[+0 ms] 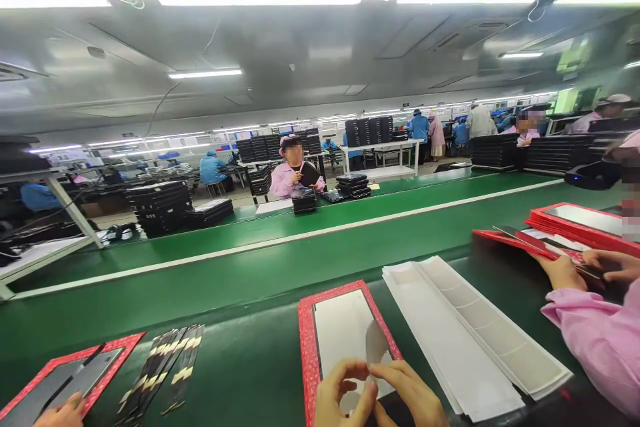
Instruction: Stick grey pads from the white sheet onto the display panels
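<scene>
Low in the middle, my left hand (345, 390) and my right hand (413, 393) meet with thumbs and fingertips pinched together. What lies between the fingertips, if anything, is too small to make out. Just beneath them is a glossy, mirror-like panel (340, 327) with a thin dark edge, lying on a red sheet (307, 340) that shows around it as a border. The panel reflects part of a hand. Something dark shows below my right hand. To the right lie long white sheets (440, 340) with rows of pale grey rectangular pieces (470, 303).
Dark strips with pale tabs (163, 367) lie left. Another person's hand (65, 410) touches a red-bordered panel (85, 373). At right, a pink-sleeved co-worker (590, 340) handles red sheets (510, 240). Beyond the green belt (250, 267), a person sits among stacked black devices (160, 207).
</scene>
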Available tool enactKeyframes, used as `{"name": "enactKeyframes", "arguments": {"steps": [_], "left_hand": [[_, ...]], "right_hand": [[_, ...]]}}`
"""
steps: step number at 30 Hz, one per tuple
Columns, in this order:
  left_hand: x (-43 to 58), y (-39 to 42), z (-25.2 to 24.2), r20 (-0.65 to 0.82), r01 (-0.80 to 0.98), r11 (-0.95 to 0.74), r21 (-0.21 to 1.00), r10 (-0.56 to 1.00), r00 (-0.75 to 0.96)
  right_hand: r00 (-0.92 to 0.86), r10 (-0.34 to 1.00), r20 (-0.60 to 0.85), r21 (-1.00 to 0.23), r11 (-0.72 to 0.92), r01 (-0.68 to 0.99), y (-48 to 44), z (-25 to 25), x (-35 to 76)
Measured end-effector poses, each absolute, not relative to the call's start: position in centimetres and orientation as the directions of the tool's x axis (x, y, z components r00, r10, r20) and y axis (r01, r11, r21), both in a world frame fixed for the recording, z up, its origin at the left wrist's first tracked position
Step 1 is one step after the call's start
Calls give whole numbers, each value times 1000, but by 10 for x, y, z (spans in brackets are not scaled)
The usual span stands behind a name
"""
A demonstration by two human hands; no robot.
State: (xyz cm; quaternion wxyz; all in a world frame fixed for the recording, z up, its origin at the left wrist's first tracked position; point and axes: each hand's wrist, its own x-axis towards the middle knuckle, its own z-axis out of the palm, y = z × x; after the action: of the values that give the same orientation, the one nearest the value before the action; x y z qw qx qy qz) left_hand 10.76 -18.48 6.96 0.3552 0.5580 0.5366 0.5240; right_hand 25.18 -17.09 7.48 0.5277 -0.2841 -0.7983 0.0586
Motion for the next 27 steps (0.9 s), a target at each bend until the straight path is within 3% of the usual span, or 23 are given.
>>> {"name": "enactKeyframes", "arguments": {"steps": [3,7,12,15,20,27], "left_hand": [[101,-188,73,199,267,-146,952,963,-182],[97,-191,72,194,308,-130,942,962,-189],[98,-193,69,197,288,-139,948,963,-185],[98,-193,65,144,172,-112,979,972,-185],[100,-194,50,14,11,-11,1000,977,-211],[105,-200,31,29,109,-9,994,982,-185]], "right_hand": [[-213,591,778,-478,777,410,-173,75,254],[-20,762,647,-641,558,526,-164,74,259],[-142,940,309,-792,337,510,-147,77,273],[-196,962,190,-837,263,480,-145,76,283],[-237,956,172,-893,253,373,-154,70,294],[-272,961,51,-906,159,393,-158,54,305]]}}
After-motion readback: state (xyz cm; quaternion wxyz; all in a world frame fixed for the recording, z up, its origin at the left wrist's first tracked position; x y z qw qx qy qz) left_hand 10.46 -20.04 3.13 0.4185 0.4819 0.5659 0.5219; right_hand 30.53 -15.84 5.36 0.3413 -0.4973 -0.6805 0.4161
